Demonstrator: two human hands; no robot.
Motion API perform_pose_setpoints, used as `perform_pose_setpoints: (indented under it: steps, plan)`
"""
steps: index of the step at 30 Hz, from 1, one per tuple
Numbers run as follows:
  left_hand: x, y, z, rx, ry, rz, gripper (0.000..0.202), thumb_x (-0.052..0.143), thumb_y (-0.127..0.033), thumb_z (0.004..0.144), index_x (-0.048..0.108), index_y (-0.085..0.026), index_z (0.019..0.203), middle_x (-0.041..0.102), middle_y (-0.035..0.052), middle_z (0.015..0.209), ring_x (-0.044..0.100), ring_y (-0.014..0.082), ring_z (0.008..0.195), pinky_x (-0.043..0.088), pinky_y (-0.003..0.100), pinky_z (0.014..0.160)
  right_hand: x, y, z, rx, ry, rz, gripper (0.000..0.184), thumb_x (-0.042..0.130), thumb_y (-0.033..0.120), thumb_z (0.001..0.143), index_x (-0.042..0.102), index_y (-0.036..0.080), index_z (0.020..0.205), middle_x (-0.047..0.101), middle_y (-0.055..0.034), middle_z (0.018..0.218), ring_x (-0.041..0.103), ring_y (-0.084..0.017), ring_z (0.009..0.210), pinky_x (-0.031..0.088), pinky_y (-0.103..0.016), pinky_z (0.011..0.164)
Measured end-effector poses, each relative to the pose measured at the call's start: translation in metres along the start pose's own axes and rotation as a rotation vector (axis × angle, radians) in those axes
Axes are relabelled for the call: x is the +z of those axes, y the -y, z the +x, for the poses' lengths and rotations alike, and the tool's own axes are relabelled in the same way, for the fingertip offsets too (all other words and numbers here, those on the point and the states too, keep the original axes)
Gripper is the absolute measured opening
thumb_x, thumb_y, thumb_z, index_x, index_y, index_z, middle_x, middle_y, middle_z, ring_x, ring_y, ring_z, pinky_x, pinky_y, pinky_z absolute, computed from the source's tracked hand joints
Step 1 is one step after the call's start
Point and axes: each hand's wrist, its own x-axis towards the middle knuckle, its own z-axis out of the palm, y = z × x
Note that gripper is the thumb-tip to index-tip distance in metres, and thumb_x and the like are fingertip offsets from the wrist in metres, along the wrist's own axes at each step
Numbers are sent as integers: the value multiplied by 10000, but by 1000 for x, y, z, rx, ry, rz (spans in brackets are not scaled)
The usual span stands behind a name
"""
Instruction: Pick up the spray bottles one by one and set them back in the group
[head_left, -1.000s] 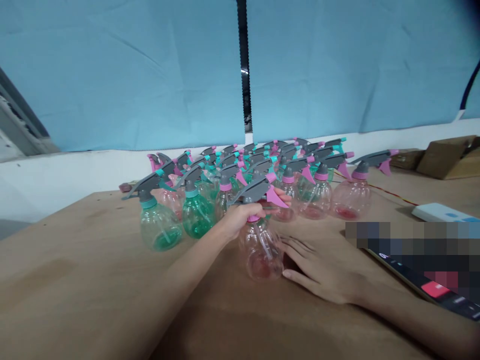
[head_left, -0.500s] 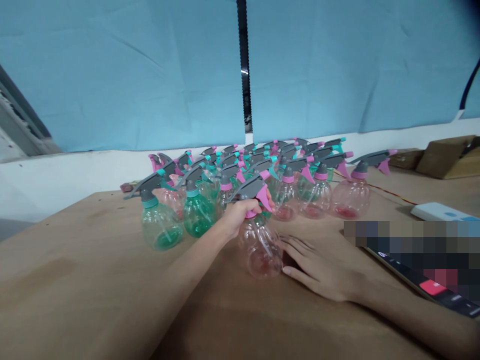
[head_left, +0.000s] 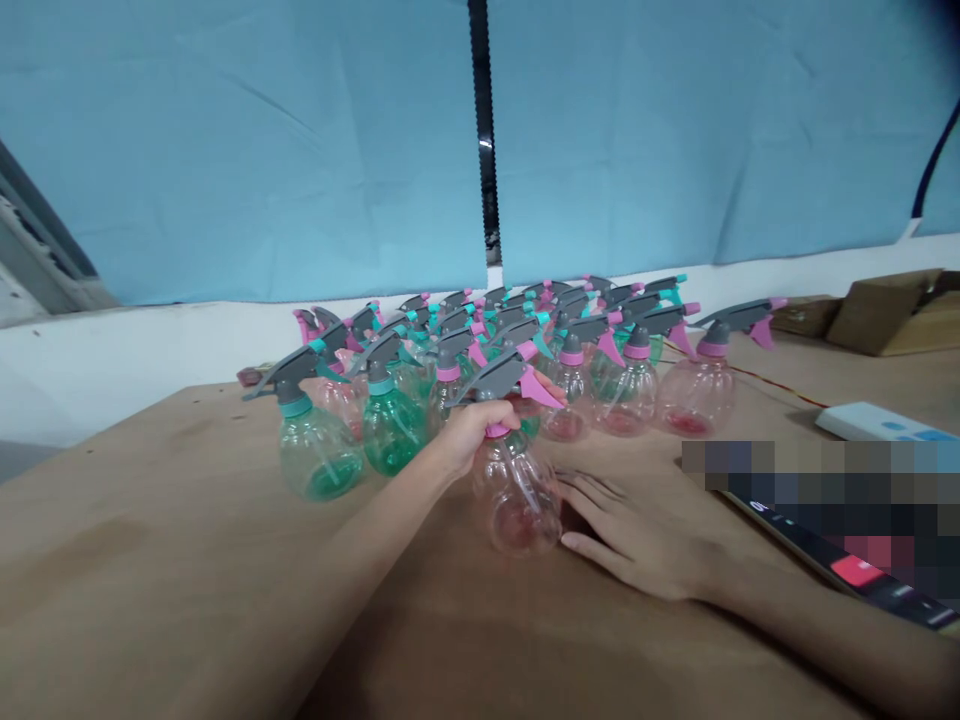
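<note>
In front of me stands a clear pink spray bottle (head_left: pixel 521 500) with a grey head, a pink trigger and a dip tube inside. My left hand (head_left: pixel 484 430) is closed around its neck, the thumb on the near side and fingers stretching behind toward the trigger. Flat on the table, my right hand (head_left: pixel 630 530) has its fingers spread, and they reach the lower right side of that bottle; whether they touch it I cannot tell. Just behind are a green spray bottle (head_left: pixel 394 425), a paler green-tinted one (head_left: pixel 319 455) and a clear pink one (head_left: pixel 568 405).
Several more spray bottles crowd the back of the wooden table (head_left: pixel 135 590). Right of them are a cardboard box (head_left: pixel 900 315), a white-and-blue object (head_left: pixel 870 424) and a partly blurred-out dark device (head_left: pixel 817 545). A blue sheet (head_left: pixel 300 150) covers the wall behind.
The held bottle's pink trigger has swung outward, away from the neck, and my left fingers behind it have shifted. My right hand stays in place. The whole view has drifted slightly.
</note>
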Motion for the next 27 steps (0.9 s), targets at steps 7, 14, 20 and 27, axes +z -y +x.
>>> perform_pose_setpoints:
  steps: [7, 14, 20, 27]
  plan:
    - [-3, 1, -1, -11, -32, -61, 390, 483, -120, 505, 688, -183, 830, 685, 26, 896, 588, 269, 976, 387, 450, 949, -2, 2, 0, -3, 9, -34, 575, 271, 492, 926, 288, 156, 1392, 375, -114, 1397, 310, -242, 1289, 241, -441, 1070]
    - [0, 0, -2, -23, -79, -55, 374, 460, -127, 474, 681, -161, 775, 682, 39, 831, 608, 262, 909, 401, 436, 918, -3, 3, 0, -12, -1, -54, 560, 284, 475, 927, 291, 157, 1388, 392, -124, 1384, 335, -252, 1273, 256, -454, 1057]
    - [0, -1, -2, -71, -193, -86, 239, 462, -140, 458, 620, -158, 637, 639, 25, 661, 630, 246, 763, 472, 384, 754, -2, 2, 0, -21, -22, -64, 569, 307, 463, 926, 254, 158, 1404, 402, -119, 1379, 339, -249, 1272, 268, -447, 1055]
    - [-1, -6, -2, -135, -184, -46, 377, 490, -151, 472, 642, -170, 816, 675, 57, 857, 610, 282, 893, 468, 337, 633, 0, 0, -1, -18, -21, -72, 589, 289, 484, 926, 246, 149, 1409, 395, -115, 1385, 335, -245, 1276, 272, -438, 1058]
